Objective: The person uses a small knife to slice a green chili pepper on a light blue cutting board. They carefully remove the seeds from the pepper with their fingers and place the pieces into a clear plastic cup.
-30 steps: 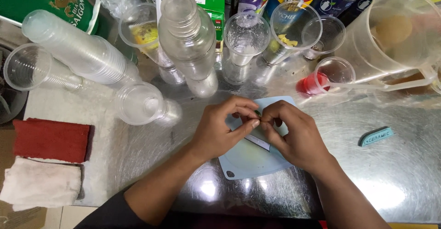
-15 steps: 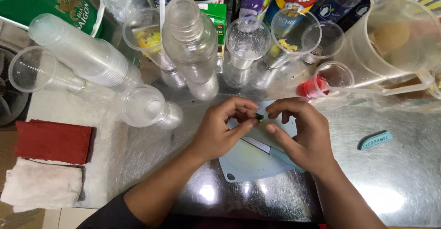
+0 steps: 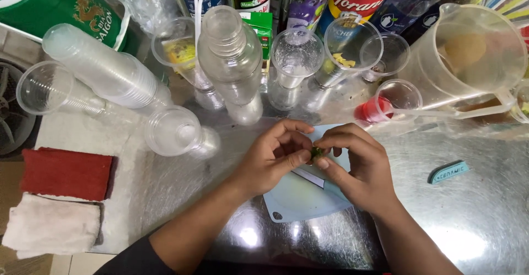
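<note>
Green and small, a fruit piece (image 3: 316,153) is pinched between the fingertips of the left hand (image 3: 274,156) and the right hand (image 3: 355,165), both closed on it above the upper edge of a pale blue cutting board (image 3: 300,200). It is too small and too covered to tell its long axis or which way it points. A knife (image 3: 308,177) lies on the board under the hands, running from ten to four o'clock. Clear plastic cups (image 3: 176,131) and bottles (image 3: 231,60) crowd the steel counter (image 3: 485,220) from nine to two o'clock. Open counter lies at three to five o'clock, with only a teal sheath (image 3: 448,172) there. Folded red and white cloths (image 3: 58,198) sit at eight o'clock.
</note>
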